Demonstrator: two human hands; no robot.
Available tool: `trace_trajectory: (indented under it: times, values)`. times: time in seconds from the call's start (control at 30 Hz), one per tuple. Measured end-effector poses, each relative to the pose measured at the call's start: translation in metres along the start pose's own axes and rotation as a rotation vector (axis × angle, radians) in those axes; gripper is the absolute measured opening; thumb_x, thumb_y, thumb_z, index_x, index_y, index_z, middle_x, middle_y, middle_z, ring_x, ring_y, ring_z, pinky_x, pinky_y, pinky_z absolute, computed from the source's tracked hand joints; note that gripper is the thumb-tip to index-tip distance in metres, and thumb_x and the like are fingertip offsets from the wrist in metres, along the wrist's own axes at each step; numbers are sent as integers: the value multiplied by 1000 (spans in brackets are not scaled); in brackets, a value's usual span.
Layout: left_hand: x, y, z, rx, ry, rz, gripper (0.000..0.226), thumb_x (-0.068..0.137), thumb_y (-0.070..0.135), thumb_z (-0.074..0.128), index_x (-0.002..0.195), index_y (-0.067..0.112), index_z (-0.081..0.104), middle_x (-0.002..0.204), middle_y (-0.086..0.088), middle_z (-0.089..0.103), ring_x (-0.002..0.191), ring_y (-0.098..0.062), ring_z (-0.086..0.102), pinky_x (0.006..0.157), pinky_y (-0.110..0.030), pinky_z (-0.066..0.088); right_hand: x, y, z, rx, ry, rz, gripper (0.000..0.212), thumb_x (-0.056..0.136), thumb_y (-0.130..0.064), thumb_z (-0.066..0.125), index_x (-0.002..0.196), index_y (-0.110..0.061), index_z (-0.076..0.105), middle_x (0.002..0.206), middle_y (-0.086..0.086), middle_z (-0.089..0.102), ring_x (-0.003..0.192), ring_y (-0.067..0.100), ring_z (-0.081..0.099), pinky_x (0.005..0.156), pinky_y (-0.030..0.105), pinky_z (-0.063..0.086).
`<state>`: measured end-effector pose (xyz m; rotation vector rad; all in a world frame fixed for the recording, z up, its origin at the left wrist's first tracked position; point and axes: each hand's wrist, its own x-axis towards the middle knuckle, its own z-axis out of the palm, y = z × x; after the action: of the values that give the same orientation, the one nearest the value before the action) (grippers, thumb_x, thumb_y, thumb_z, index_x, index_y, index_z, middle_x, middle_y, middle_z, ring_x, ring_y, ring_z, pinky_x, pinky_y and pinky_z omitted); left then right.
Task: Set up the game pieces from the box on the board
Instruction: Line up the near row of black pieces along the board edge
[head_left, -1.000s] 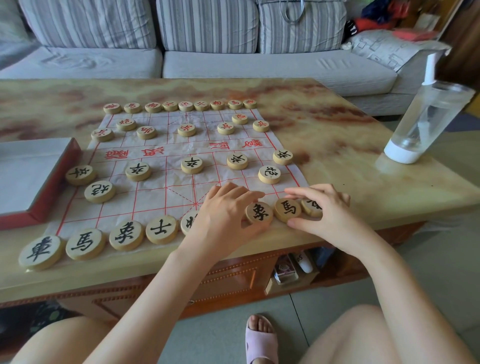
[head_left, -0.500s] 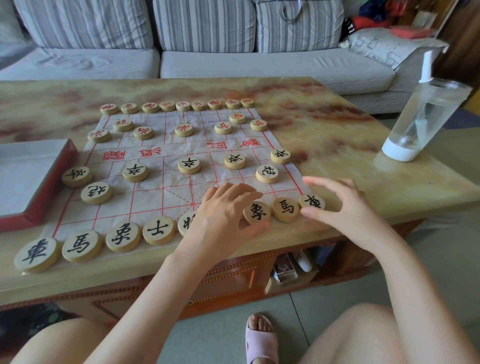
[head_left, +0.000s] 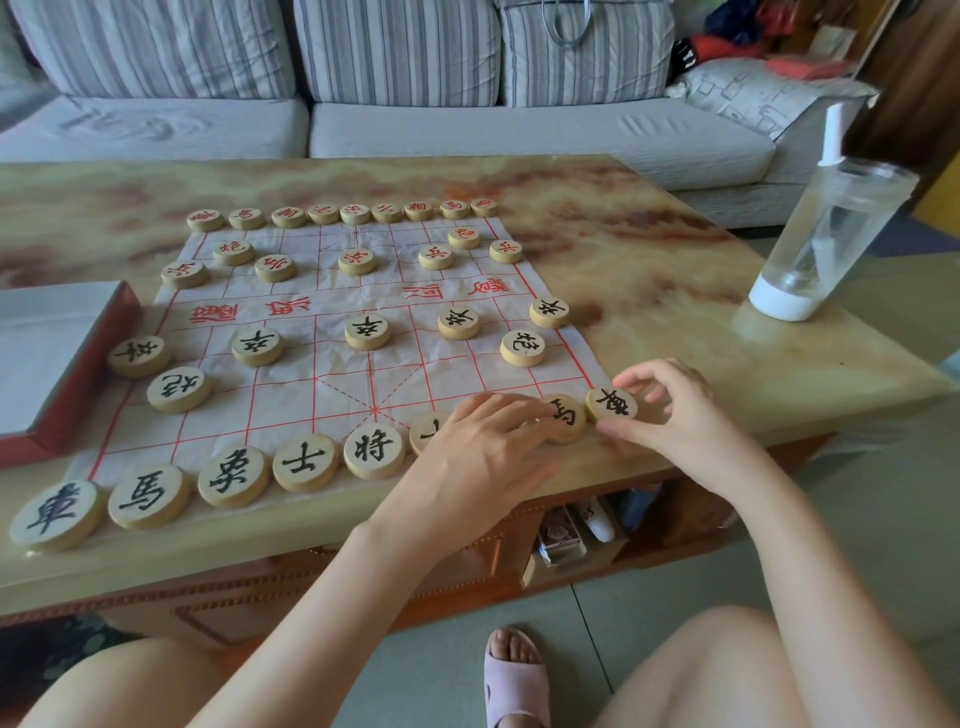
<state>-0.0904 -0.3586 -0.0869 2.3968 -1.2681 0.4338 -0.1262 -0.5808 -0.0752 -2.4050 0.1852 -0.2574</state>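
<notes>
Corner piece (head_left: 612, 404) pinched by right hand (head_left: 675, 418), left hand (head_left: 483, 447) touching 馬 piece (head_left: 569, 420)

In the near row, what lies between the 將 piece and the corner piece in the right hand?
Head view: a half-hidden piece, the left hand lying over the row, then the 馬 piece, next to the corner piece.

One paper board (head_left: 291, 400). Sixteen red-lettered pieces (head_left: 356, 261). Fifteen black-lettered pieces (head_left: 368, 331) in view. One red box (head_left: 85, 374) and one spray bottle (head_left: 826, 228) on one worktop (head_left: 649, 291). Two hands: left hand (head_left: 483, 452), right hand (head_left: 675, 415).
</notes>
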Motion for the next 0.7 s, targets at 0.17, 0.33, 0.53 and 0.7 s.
trace_trajectory:
  times: [0.17,0.33,0.53,0.7]
  values:
    - [-1,-1,0,-19,-41,-23,37,90,38,43,118,21,60,121,7,61,110,-12,56,96,-20,30,-7,-2,-10,94,-142,-23,56,82,-10,64,125,-42,47,126,-18,51,117,-1,43,99,25,34]
    - [-2,-1,1,-24,-45,-35,38,90,38,42,119,21,60,122,7,60,112,-12,55,97,-22,31,-6,-1,-10,130,-138,6,54,84,-28,63,127,-51,41,131,-21,43,120,2,40,101,29,33]
    - [-1,-3,5,-57,-38,-43,36,90,35,44,120,22,59,123,8,59,112,-11,54,96,-24,37,0,4,-1,56,-56,25,45,70,-43,73,111,-40,54,106,-19,49,101,-3,45,91,27,37]
    - [-2,-3,6,-72,-39,-45,39,89,36,41,121,21,59,124,8,59,113,-11,54,95,-29,44,-6,-2,-8,94,-182,1,54,87,-9,55,128,-43,44,129,-19,48,118,-2,41,105,28,31]
